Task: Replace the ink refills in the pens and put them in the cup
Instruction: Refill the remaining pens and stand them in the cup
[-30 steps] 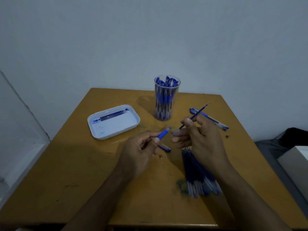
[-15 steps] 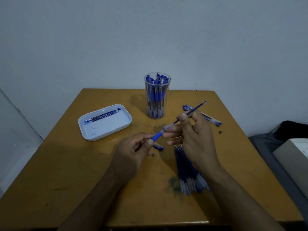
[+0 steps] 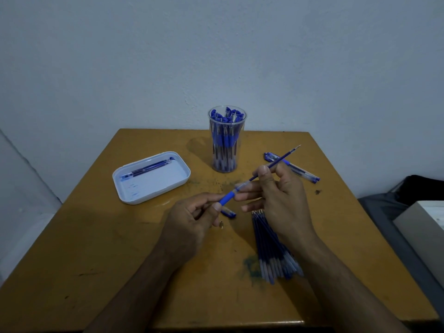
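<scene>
L hand [image 3: 192,221] pinches pen barrel [image 3: 227,197] by blue grip — R hand [image 3: 278,195] fingertips pinch refill [image 3: 276,163] mid-shaft, tip sticking out past thumb.

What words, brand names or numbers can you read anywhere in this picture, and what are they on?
None can be read.
Pens in the clear cup: any barrel print is too small and blurred.
Pen on the table at the far right: no legible marking.
Refill in the right hand and barrel in the left hand: no text visible.
White tray: only ink smudges, no lettering.
</scene>
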